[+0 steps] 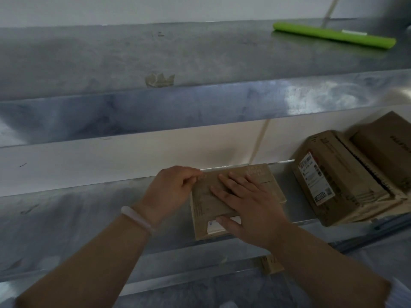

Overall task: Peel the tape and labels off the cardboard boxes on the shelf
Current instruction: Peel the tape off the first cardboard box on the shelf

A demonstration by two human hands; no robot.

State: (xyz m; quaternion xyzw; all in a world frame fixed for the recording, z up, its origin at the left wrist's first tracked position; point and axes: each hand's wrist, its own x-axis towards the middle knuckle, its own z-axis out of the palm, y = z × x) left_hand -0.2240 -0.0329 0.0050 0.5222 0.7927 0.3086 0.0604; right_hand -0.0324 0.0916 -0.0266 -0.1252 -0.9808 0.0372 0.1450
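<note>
On the middle grey metal shelf (66, 218), close to the back wall: a flat brown cardboard box (206, 196), lying face up. Pinned there by the right hand (246, 203), fingers straight and spread across the top, thumb at the near edge beside a partly lifted white label (214, 227), likely to stop the light box sliding or lifting under a pull. Pinched at its far left corner by the left hand (172, 187), fingers curled with thumb against forefinger; probably on a tape end, though too dim to make out any strip. Near on the right, a stack of brown cardboard boxes (347, 181) with a white shipping label (317, 181) still on, seemingly waiting in turn. Up on the top shelf, a crumpled wad of brownish tape (159, 80), perhaps parked out of the way, and a green mop head (333, 35).
</note>
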